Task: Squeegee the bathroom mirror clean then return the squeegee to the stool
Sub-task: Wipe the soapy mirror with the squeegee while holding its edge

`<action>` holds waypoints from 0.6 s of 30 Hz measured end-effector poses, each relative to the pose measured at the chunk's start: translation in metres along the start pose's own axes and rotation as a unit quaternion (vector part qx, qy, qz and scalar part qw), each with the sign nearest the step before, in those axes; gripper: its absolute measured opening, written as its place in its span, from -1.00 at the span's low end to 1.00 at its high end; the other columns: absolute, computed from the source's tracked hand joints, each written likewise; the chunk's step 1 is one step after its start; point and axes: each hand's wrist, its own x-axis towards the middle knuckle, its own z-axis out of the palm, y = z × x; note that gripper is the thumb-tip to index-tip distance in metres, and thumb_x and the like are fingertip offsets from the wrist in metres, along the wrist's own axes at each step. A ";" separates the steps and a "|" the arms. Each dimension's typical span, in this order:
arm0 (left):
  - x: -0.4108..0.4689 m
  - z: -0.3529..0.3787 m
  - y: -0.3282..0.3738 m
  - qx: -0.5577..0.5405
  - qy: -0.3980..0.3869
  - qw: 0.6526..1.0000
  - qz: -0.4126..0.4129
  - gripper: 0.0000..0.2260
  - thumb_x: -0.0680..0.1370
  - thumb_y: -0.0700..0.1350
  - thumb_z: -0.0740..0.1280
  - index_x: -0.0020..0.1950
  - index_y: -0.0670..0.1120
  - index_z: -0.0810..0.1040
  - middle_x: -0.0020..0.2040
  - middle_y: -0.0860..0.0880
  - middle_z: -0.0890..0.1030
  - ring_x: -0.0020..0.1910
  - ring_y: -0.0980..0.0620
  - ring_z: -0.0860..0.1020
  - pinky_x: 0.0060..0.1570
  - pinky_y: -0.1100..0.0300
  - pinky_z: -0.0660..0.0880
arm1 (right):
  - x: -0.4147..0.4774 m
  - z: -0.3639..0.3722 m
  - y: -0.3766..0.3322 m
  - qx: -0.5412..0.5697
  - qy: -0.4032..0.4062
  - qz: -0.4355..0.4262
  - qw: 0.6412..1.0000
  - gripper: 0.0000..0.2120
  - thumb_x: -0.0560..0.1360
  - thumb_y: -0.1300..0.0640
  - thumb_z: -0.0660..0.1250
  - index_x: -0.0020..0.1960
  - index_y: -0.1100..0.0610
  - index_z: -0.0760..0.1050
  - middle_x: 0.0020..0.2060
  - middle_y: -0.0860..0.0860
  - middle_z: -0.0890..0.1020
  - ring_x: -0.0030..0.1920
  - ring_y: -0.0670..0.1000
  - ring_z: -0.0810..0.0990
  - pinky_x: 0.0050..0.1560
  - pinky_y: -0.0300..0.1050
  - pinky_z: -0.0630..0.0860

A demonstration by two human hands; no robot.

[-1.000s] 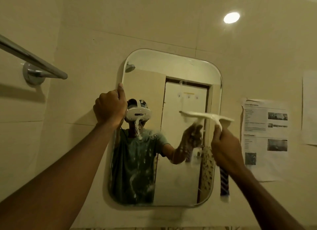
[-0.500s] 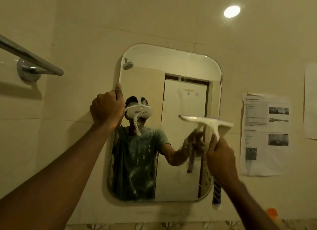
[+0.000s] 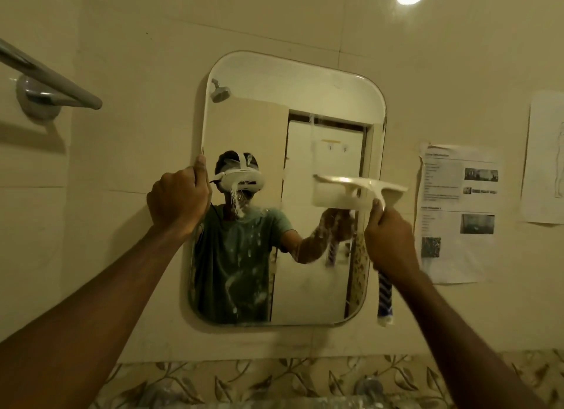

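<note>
A rounded rectangular mirror [image 3: 329, 85] hangs on the beige tiled wall, with white foam streaks across its lower left and middle. My left hand [image 3: 178, 199] grips the mirror's left edge, thumb up along the rim. My right hand [image 3: 389, 239] holds the handle of a white squeegee [image 3: 363, 184], whose blade lies flat against the glass at the right side, about mid-height. A blue striped handle end [image 3: 385, 295] sticks out below my right hand. The stool is out of view.
A chrome towel bar [image 3: 52, 79] juts from the wall at the upper left. Printed paper sheets [image 3: 457, 213] are stuck to the wall right of the mirror. A leaf-patterned tile border [image 3: 274, 381] and a tap [image 3: 369, 388] lie below.
The squeegee blade has slid down the right side of the mirror with my right hand. My left hand keeps its grip on the left edge. The camera has tilted lower.
</note>
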 end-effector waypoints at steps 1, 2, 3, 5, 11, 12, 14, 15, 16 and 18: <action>-0.002 0.001 -0.001 0.000 -0.001 1.000 0.000 -0.42 0.66 0.14 -0.01 -0.26 -0.23 0.54 -0.46 -0.09 0.40 -0.46 -0.13 0.45 -0.38 0.14 0.39 | -0.018 0.007 0.014 0.004 -0.006 0.008 1.000 -0.64 0.65 -0.11 -0.01 -0.05 0.09 0.44 -0.33 0.10 0.60 -0.40 0.03 0.60 -0.37 0.10 0.63; -0.003 0.001 -0.002 0.001 -0.003 1.000 0.002 -0.43 0.66 0.13 -0.01 -0.26 -0.23 0.54 -0.47 -0.09 0.41 -0.47 -0.12 0.44 -0.38 0.13 0.39 | -0.036 0.013 0.027 0.003 -0.012 0.015 1.000 -0.65 0.65 -0.11 0.00 -0.01 0.09 0.45 -0.33 0.07 0.61 -0.38 0.02 0.61 -0.36 0.08 0.63; -0.004 0.001 -0.002 0.002 -0.004 1.000 0.004 -0.43 0.66 0.13 -0.01 -0.26 -0.23 0.54 -0.46 -0.09 0.41 -0.47 -0.12 0.43 -0.38 0.13 0.39 | -0.053 0.017 0.039 -0.003 -0.018 0.024 1.000 -0.65 0.64 -0.10 0.01 0.02 0.11 0.46 -0.34 0.05 0.61 -0.37 0.01 0.61 -0.37 0.03 0.62; -0.009 0.001 -0.004 0.007 -0.008 1.000 0.007 -0.43 0.67 0.12 -0.01 -0.25 -0.24 0.54 -0.45 -0.11 0.42 -0.46 -0.12 0.43 -0.37 0.12 0.39 | -0.082 0.021 0.058 -0.026 -0.028 0.049 0.998 -0.63 0.64 -0.07 0.03 0.04 0.17 0.47 -0.35 0.02 0.59 -0.38 -0.03 0.58 -0.43 -0.10 0.52; -0.027 0.000 -0.009 0.016 -0.016 1.000 -0.005 -0.40 0.66 0.14 -0.02 -0.20 -0.27 0.57 -0.41 -0.17 0.46 -0.42 -0.16 0.47 -0.35 0.09 0.41 | -0.073 0.006 0.046 -0.003 -0.041 0.057 0.998 -0.60 0.64 -0.15 -0.01 -0.09 0.08 0.46 -0.35 0.07 0.58 -0.40 0.04 0.56 -0.35 0.14 0.62; -0.028 0.000 -0.008 0.016 -0.016 1.000 -0.010 -0.40 0.66 0.15 -0.03 -0.18 -0.27 0.57 -0.39 -0.21 0.49 -0.38 -0.20 0.50 -0.32 0.06 0.42 | -0.058 0.000 0.038 0.006 -0.032 0.044 0.999 -0.61 0.64 -0.14 -0.01 -0.12 0.06 0.45 -0.35 0.07 0.57 -0.40 0.04 0.55 -0.33 0.16 0.62; -0.029 -0.001 -0.007 0.019 -0.017 1.000 -0.016 -0.40 0.66 0.15 -0.04 -0.14 -0.27 0.58 -0.31 -0.28 0.56 -0.31 -0.27 0.56 -0.29 0.03 0.42 | -0.028 -0.009 0.022 0.009 -0.010 0.022 1.000 -0.61 0.65 -0.13 -0.02 -0.16 0.04 0.42 -0.35 0.08 0.55 -0.39 0.08 0.55 -0.31 0.20 0.62; -0.029 -0.001 -0.006 0.016 -0.015 1.000 -0.017 -0.40 0.66 0.15 -0.03 -0.14 -0.27 0.58 -0.29 -0.29 0.58 -0.29 -0.28 0.56 -0.28 0.04 0.41 | -0.018 -0.010 0.018 0.002 -0.002 0.016 1.000 -0.61 0.65 -0.12 -0.03 -0.19 0.04 0.39 -0.36 0.08 0.54 -0.38 0.10 0.56 -0.30 0.21 0.62; -0.030 -0.001 -0.007 0.013 -0.014 1.000 -0.017 -0.40 0.66 0.15 -0.03 -0.14 -0.27 0.58 -0.29 -0.29 0.58 -0.30 -0.28 0.56 -0.29 0.04 0.41 | -0.014 -0.008 0.016 -0.002 0.002 0.015 1.000 -0.61 0.65 -0.12 -0.03 -0.20 0.03 0.38 -0.36 0.09 0.54 -0.37 0.11 0.57 -0.31 0.22 0.62; -0.031 0.001 -0.008 0.008 -0.013 1.000 -0.019 -0.40 0.66 0.16 -0.03 -0.16 -0.27 0.58 -0.31 -0.28 0.58 -0.32 -0.27 0.56 -0.30 0.03 0.46 | -0.027 0.001 0.026 -0.009 -0.001 0.031 0.999 -0.62 0.65 -0.13 -0.03 -0.18 0.04 0.39 -0.35 0.09 0.56 -0.37 0.11 0.59 -0.33 0.20 0.63</action>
